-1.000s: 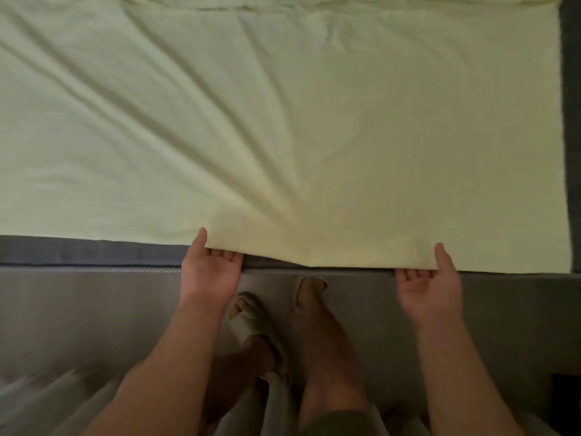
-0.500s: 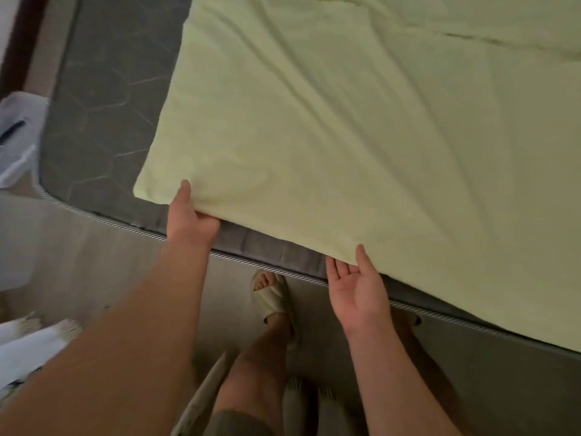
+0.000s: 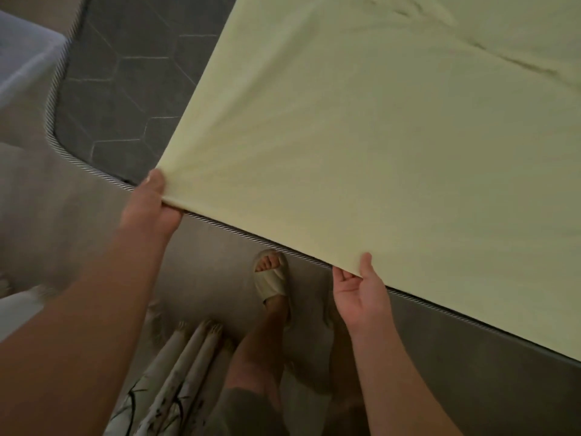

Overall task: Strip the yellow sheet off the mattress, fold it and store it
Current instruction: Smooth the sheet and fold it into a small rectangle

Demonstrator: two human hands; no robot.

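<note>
While the pale yellow cotton sheet [image 3: 393,146] lies spread over the dark grey hexagon-quilted mattress [image 3: 125,89], its near corner is pinched by the left hand [image 3: 151,202], thumb on top, so the edge can be lifted for a fold. Further along the same edge is pinched by the right hand [image 3: 361,294], palm up, fingers probably tucked beneath; dim light. A beige sandal [image 3: 272,278] stands below.
</note>
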